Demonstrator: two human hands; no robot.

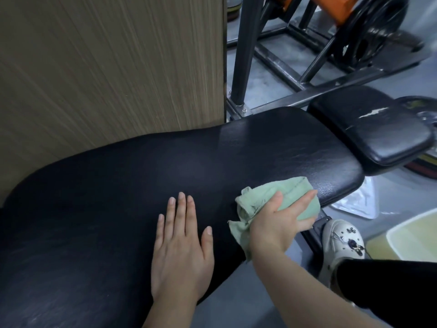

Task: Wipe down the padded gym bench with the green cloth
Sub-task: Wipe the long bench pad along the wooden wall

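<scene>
Head view: right hand [281, 223] is closed around the bunched green cloth [269, 197], pressing it onto the near edge of the padded bench [165, 166], toward the end that meets the separate seat pad [369, 129]. Left hand [182, 247] lies flat on the pad just beside the cloth, fingers together, holding nothing; probably bracing. Judged step: wiping in hand, working the edge zone of the long pad. No clear wet or dry boundary is visible, so coverage cannot be told. Next move likely calls for sweeping the cloth across the width under steady pressure, and shifting the left hand clear of its patch.
</scene>
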